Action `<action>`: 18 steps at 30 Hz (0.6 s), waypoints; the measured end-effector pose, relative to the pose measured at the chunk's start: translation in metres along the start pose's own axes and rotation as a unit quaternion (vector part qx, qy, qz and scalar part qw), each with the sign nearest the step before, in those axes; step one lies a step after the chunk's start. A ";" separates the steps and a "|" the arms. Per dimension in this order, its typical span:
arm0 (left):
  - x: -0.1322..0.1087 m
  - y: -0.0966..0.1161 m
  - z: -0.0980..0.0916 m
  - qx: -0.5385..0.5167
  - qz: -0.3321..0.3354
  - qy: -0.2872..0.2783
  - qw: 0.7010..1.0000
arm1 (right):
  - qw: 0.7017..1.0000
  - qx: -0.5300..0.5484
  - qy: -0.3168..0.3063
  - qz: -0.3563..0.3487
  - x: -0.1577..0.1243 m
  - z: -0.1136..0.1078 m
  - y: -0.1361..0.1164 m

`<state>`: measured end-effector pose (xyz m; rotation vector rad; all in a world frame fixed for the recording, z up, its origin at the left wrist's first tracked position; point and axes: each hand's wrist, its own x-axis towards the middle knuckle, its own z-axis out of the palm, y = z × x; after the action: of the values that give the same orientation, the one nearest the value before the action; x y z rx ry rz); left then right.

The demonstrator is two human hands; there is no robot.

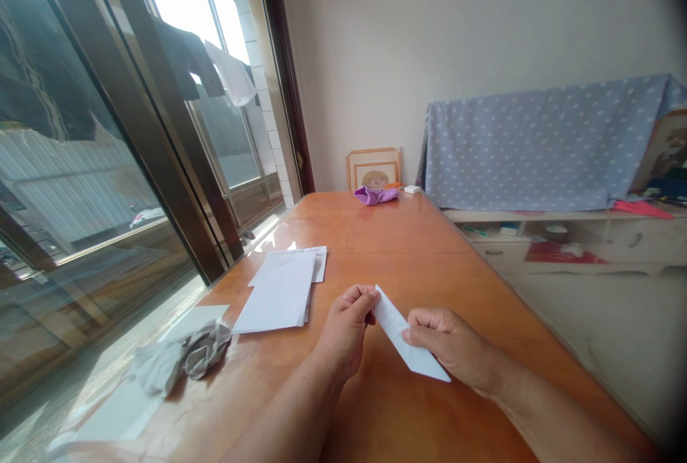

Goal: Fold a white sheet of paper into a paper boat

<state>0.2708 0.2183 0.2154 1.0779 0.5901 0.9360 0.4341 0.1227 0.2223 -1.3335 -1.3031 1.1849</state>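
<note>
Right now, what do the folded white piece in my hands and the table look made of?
The folded white piece looks like thin matte paper, with crisp creases and no sheen. The table looks like varnished wood or veneer, orange-brown and glossy, reflecting window glare; which one is unclear.

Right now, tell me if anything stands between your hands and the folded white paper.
Nothing visible does. The left hand and right hand are both already on the folded white paper, with nothing between. The white sheets lie on the table to the left, apart from it.
</note>
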 end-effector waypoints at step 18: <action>0.008 0.004 -0.012 -0.023 0.013 0.042 0.999 | 0.998 -0.057 -0.010 -0.001 0.002 -0.017 -0.003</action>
<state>0.2634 0.2314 0.2148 1.0108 0.6221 1.0177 0.4501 0.1248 0.2279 -1.4050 -1.4040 1.1383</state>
